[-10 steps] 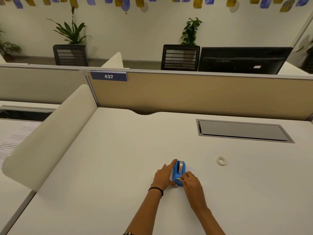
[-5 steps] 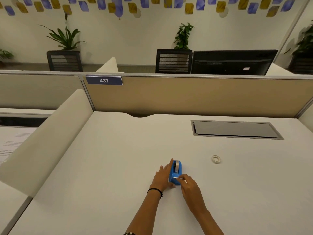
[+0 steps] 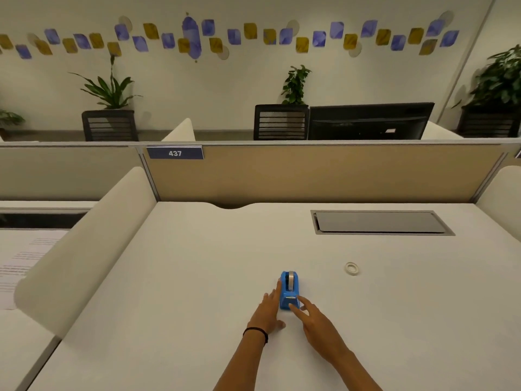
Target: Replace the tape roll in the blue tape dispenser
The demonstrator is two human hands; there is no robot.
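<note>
Two bare hands sat at the blue tape dispenser (image 3: 289,290), which stood near the front middle of the white desk (image 3: 197,277). Left hand (image 3: 267,309) lay flat on the desk with fingers stretched along the dispenser's left side, touching it; spread, not closed on anything, more a brace than a grip. A black band (image 3: 256,332) ringed that wrist. The dispenser held a grey roll (image 3: 290,279) in its cradle, cutter end toward the person. Right hand (image 3: 313,320) came in from the right with fingers loosely apart, fingertips (image 3: 293,306) at the cutter end, touching or nearly so; too small to tell if a tape end was pinched, so it read as unclenched, holding nothing for sure. A small white ring (image 3: 351,268), possibly the spent core or a spare roll, lay well apart to the right, on the desk short of the grey cable hatch (image 3: 380,222).

Judgement: the seated roll suggests swap mostly done, tape end being settled at the cutter. To do it well, keep the left hand pressing the body so it can't skid, draw tape straight over the blade, not sideways. Light plastic body, likely to slide or tip if pulled one-handed.
</note>
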